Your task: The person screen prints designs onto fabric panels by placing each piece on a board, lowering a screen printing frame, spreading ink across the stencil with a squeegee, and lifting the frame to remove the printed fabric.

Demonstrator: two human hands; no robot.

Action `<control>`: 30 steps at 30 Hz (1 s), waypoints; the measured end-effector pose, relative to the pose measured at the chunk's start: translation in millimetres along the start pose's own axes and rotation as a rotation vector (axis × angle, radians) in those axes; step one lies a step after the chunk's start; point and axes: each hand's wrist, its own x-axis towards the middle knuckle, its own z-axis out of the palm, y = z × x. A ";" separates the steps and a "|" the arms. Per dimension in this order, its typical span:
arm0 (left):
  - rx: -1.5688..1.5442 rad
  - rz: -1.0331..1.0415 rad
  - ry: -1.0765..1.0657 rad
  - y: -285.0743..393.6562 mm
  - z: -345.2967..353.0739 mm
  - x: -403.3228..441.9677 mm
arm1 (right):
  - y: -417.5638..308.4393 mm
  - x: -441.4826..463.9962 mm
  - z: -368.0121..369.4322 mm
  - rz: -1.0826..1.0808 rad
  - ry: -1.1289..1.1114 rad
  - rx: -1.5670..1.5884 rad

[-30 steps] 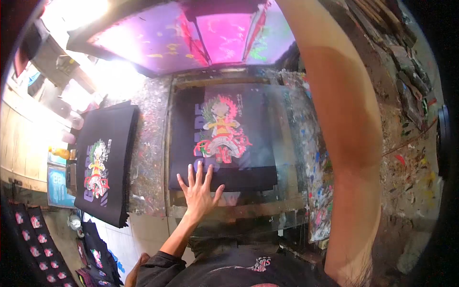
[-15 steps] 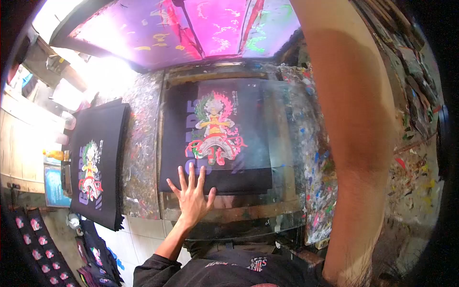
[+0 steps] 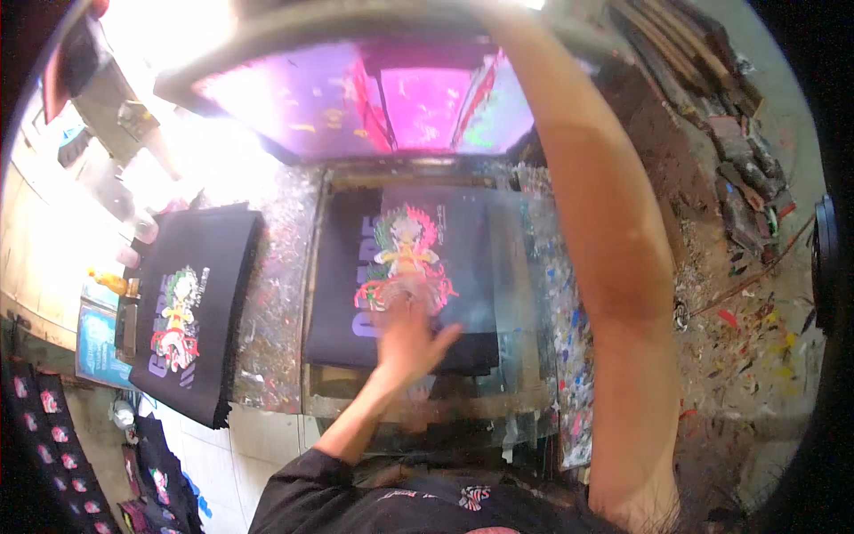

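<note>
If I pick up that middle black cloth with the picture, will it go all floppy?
Probably: the black cloth looks like thin fabric, spread flat. It may feel light, since its edges look thin. Pushed, it would likely slide or wrinkle, not roll, because it's flat.

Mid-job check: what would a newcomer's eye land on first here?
Probably the glowing pink screen at the top of the view. Next, the colourful print on the black cloth in the middle, with the blurred left hand at its lower part.
</note>
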 end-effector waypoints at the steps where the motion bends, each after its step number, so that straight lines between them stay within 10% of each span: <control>1: 0.023 0.319 0.173 6.6 27.7 27.0 | -37.1 -8.3 -42.2 0.277 -0.135 0.153; 2: -0.276 0.326 -0.052 18.0 47.7 54.4 | -82.3 -24.8 -88.4 0.556 -0.268 0.303; 4: -0.562 0.385 -0.281 38.5 45.7 85.5 | -88.8 -42.3 -80.2 0.044 -0.085 0.149; 6: -0.739 0.792 0.292 44.5 23.9 100.9 | -104.9 -55.3 -83.4 0.009 -0.097 0.071; 7: -0.810 0.422 0.315 68.2 -34.1 70.8 | -122.8 -56.0 -100.7 0.163 -0.189 0.054; 8: -0.379 0.478 0.652 64.7 -81.6 51.9 | -167.6 -63.2 -143.4 0.565 -0.394 0.085; 10: 0.008 0.478 1.134 35.0 -142.9 41.9 | -212.3 -87.1 -173.9 0.579 -0.378 0.003; 13: 0.794 0.115 1.218 0.4 -217.4 0.8 | -282.3 -154.2 -166.5 0.536 -0.216 -0.036; 15: 0.491 0.125 0.391 -35.0 -228.1 -38.0 | -328.2 -199.3 -160.8 0.464 -0.271 -0.023; 18: 0.536 0.295 0.230 -99.6 -139.0 -85.7 | -372.0 -274.4 -125.0 0.466 -0.569 0.029; 22: 0.318 0.306 0.308 -122.8 -77.7 -114.3 | -369.9 -330.8 -95.3 0.518 -0.670 0.401; 30: 0.325 0.293 0.338 -135.5 -65.2 -108.5 | -341.2 -341.7 15.7 0.227 -0.261 0.012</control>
